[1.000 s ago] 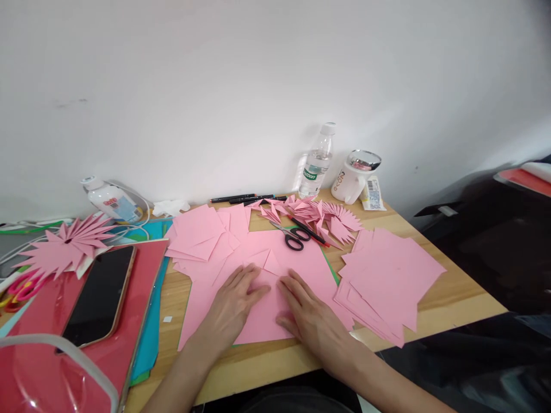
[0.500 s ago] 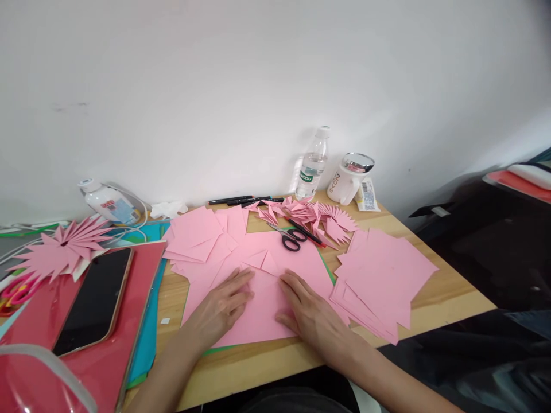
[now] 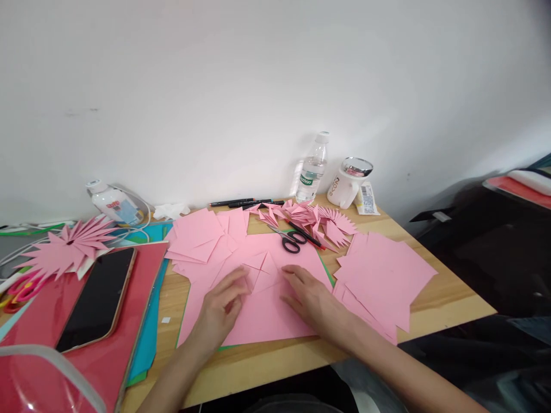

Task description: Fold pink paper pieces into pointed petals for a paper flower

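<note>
A small pink paper (image 3: 263,272) with folded flaps meeting at its middle lies on a large pink sheet (image 3: 275,321). My left hand (image 3: 221,301) is at its left edge, thumb and fingers curved and apart, the fingertips by the paper. At its right edge is my right hand (image 3: 307,295), fingers bent and thumb apart, the fingertips close to the corner. Neither hand is closed round anything. Black-handled scissors (image 3: 291,241) lie just beyond the folded paper, beside a black pen (image 3: 305,234).
Pink paper squares lie in piles at left (image 3: 196,235) and right (image 3: 379,275). Folded pink pieces (image 3: 318,218), a water bottle (image 3: 312,169) and a white mug (image 3: 344,186) stand or lie behind. A phone (image 3: 99,298) rests on a red folder (image 3: 142,275) at left.
The small paper's flaps now show as a crossed fold pattern. Both hands have lifted slightly, with the right thumb farther from the sheet's middle. The view has shifted slightly.
</note>
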